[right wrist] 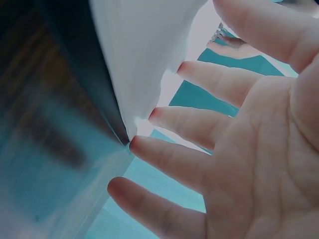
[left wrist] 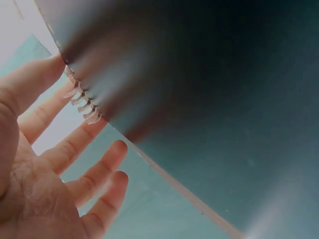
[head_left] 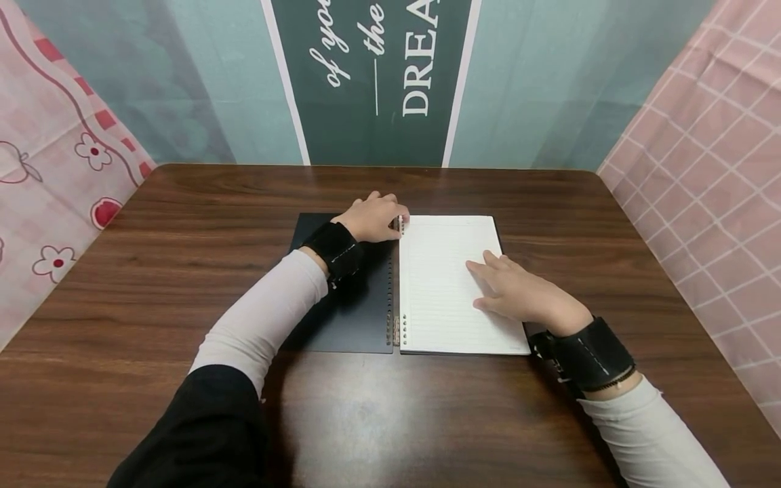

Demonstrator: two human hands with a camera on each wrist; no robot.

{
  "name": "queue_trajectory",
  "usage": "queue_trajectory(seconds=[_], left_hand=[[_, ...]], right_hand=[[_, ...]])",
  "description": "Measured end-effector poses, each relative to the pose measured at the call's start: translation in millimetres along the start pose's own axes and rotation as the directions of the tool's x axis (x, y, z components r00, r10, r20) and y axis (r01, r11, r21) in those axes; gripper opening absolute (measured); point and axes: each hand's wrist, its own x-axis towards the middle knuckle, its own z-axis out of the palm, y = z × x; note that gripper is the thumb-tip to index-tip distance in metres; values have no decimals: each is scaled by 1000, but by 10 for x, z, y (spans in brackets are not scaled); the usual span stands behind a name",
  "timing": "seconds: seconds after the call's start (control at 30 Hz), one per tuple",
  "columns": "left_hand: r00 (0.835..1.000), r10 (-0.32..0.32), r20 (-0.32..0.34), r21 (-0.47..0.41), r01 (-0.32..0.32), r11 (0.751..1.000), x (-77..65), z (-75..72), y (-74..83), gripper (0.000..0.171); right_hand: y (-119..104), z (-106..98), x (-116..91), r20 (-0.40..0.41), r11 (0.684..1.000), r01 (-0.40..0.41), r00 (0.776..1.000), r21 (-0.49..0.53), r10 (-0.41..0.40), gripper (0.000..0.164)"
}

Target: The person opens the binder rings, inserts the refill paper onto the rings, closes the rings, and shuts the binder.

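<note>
A loose-leaf binder lies spread flat, with its dark cover [head_left: 350, 329] on the left and a stack of white lined paper [head_left: 448, 291] on the right. My left hand [head_left: 372, 220] is at the top of the spine, thumb and fingertips touching the edge by the clear rings [left wrist: 84, 102]. In the left wrist view its fingers are spread and fairly straight. Lower rings [head_left: 396, 331] show at the bottom of the spine. Over the right half of the paper, my right hand [head_left: 518, 291] rests with fingers extended, fingertips touching the page.
The binder lies on a brown wood-grain table [head_left: 183, 285]. Behind the far edge hangs a teal cloth [head_left: 213, 88] with white lettering. A pink patterned cloth [head_left: 55, 190] hangs at left, a pink checked one [head_left: 720, 203] at right.
</note>
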Motion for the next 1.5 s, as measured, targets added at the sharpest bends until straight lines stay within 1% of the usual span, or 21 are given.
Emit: queue_trajectory(seconds=[0.07, 0.17, 0.27, 0.37, 0.43, 0.5, 0.6, 0.67, 0.73, 0.8, 0.83, 0.9, 0.93, 1.0, 1.1, 1.2, 1.27, 1.3, 1.33, 1.37, 1.5], left_hand=[[1000, 3, -11, -21, -3, 1000, -27, -13, -17, 32], [1000, -3, -19, -55, 2, 998, -79, -50, -46, 38], [1000, -12, -20, -74, 11, 997, -122, -105, -88, 44], [999, -23, -24, -105, 20, 994, -156, -169, -127, 45], [999, -31, -38, -142, 25, 990, -179, -212, -135, 45], [998, -46, -52, -198, 35, 980, -203, -245, -134, 43], [993, -93, -72, -288, 69, 955, -230, -279, -128, 38], [987, -141, -73, -353, 106, 929, -234, -280, -129, 34], [979, -193, -61, -438, 147, 887, -218, -267, -133, 32], [969, -243, -44, -525, 185, 831, -191, -249, -127, 32], [963, -267, -38, -561, 201, 803, -175, -238, -121, 32], [951, -309, -27, -611, 229, 758, -138, -212, -102, 33], [944, -328, -27, -620, 241, 746, -124, -199, -86, 32], [931, -365, -24, -619, 273, 736, -95, -174, -57, 31], [909, -416, -5, -605, 329, 725, -60, -113, -34, 29], [893, -449, 11, -595, 367, 715, -40, -71, -14, 27], [889, -458, 11, -585, 377, 717, -30, -54, -6, 26], [889, -458, 12, -575, 381, 724, -24, -47, -4, 26], [889, -457, 13, -568, 383, 729, -17, -43, -3, 25], [890, -455, 12, -557, 384, 736, -11, -40, -4, 25], [893, -450, 12, -515, 391, 762, 25, -34, -36, 24]], right_hand=[[1, -12, 5, -3, 1000, 5, 1000, 1, -5, 67], [9, -35, 21, -23, 1000, 18, 1000, 0, -18, 64], [9, -71, 50, -57, 999, 30, 998, -13, -31, 60], [-15, -126, 96, -97, 999, 38, 994, -30, -41, 55], [-40, -168, 137, -126, 999, 33, 991, -27, -36, 53], [-72, -213, 188, -149, 1000, 24, 989, -12, -26, 51], [-140, -292, 303, -175, 1000, 11, 985, 21, -7, 47], [-195, -343, 402, -192, 999, 15, 981, 51, -4, 44], [-256, -390, 522, -213, 995, 14, 977, 96, 7, 41], [-312, -429, 652, -241, 986, 11, 970, 165, 30, 37], [-333, -442, 718, -254, 978, 8, 966, 206, 46, 36], [-373, -454, 853, -270, 951, -10, 958, 310, 98, 33], [-386, -452, 916, -271, 931, -18, 955, 364, 124, 32], [-403, -434, 1040, -257, 881, -33, 951, 472, 173, 31], [-409, -362, 1230, -200, 785, -65, 951, 616, 236, 30], [-413, -291, 1391, -147, 697, -90, 951, 711, 272, 30], [-420, -255, 1472, -123, 662, -105, 950, 743, 288, 30], [-426, -242, 1505, -118, 653, -110, 948, 749, 295, 29], [-432, -234, 1529, -115, 652, -112, 948, 750, 296, 29], [-434, -227, 1552, -114, 657, -113, 949, 745, 293, 29], [-459, -251, 1596, -109, 715, -112, 961, 691, 255, 30]])
